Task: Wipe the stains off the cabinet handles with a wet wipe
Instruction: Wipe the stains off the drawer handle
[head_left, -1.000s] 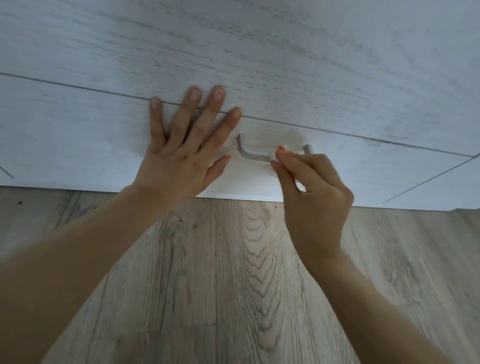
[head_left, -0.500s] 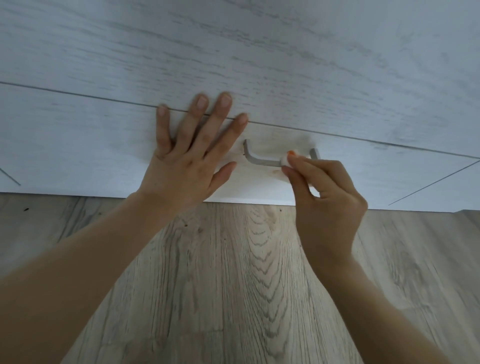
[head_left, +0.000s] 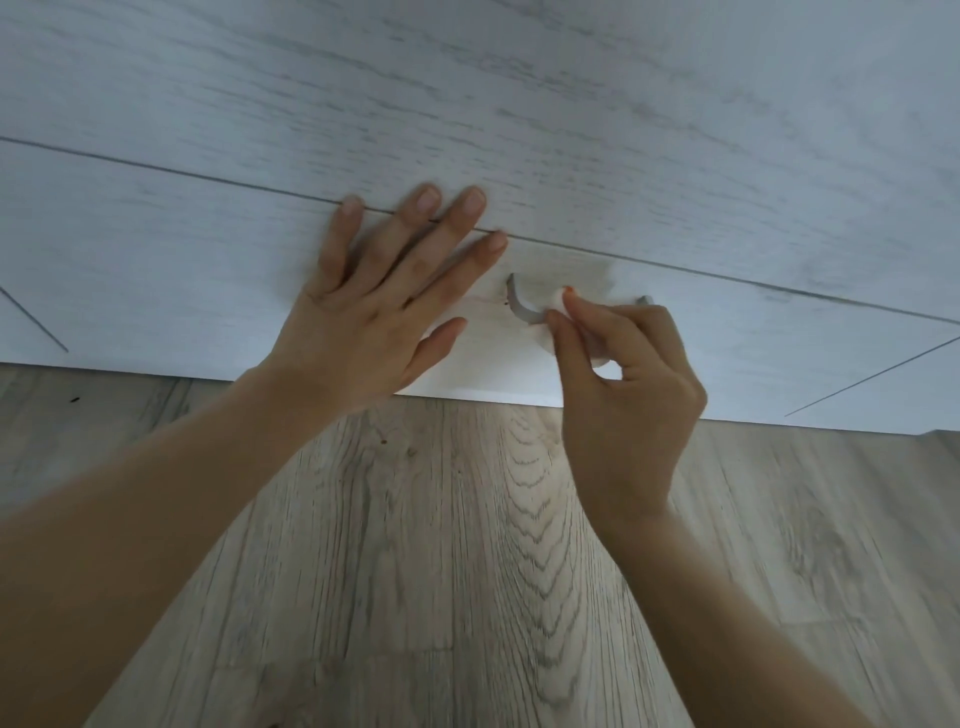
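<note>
We work the wet wipe (head_left: 558, 312) along the handle (head_left: 522, 310), low on the drawer front (head_left: 156, 270). Our right hand (head_left: 631, 395) pinches the wipe; our left hand (head_left: 374, 317) presses flat, fingers spread. An orange stain (head_left: 569, 289) remains; wiping looks unfinished.

Over this last second my right hand (head_left: 623, 384) slides the wet wipe (head_left: 558, 306) leftward along the handle (head_left: 522, 306). A second ago the wipe sits past the middle of the bar, nearer its right post; now it is close to the left bend, and only a short curved piece of bare metal shows beside it. My left hand (head_left: 374, 317) sits a little farther from that left bend than before. The handle's right end (head_left: 644, 300) shows more clearly.
</note>
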